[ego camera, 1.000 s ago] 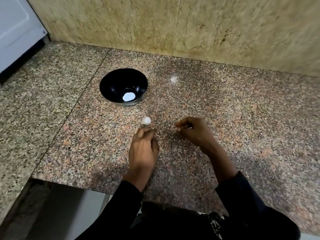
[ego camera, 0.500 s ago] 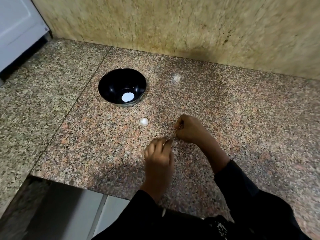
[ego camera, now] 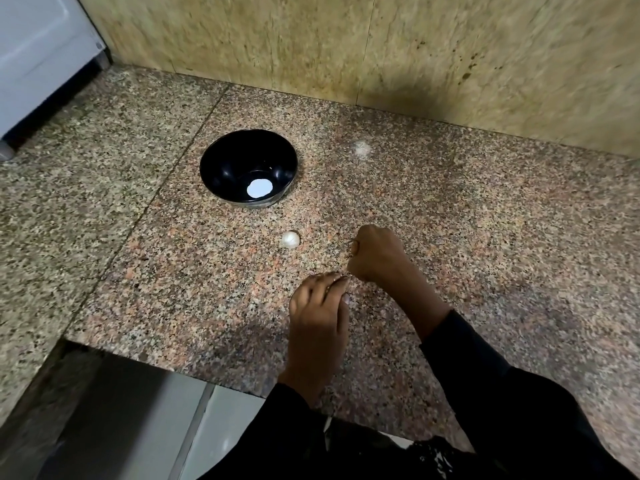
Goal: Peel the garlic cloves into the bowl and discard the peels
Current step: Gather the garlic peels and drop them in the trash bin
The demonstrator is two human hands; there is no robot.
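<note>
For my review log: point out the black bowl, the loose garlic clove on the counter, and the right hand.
black bowl (ego camera: pixel 221 161): head view, inner wall left of centre.
garlic clove (ego camera: pixel 289 240): head view, middle of clove.
right hand (ego camera: pixel 375 252): head view, back of the fist.

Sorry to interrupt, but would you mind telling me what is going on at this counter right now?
A person in dark sleeves works over a speckled granite counter, apparently peeling garlic. The right hand is curled into a fist, and the left hand has its fingers bunched beside it; what they hold is too small to tell. One white garlic clove lies loose on the counter, just in front of a round black bowl with a white patch at its bottom.
</note>
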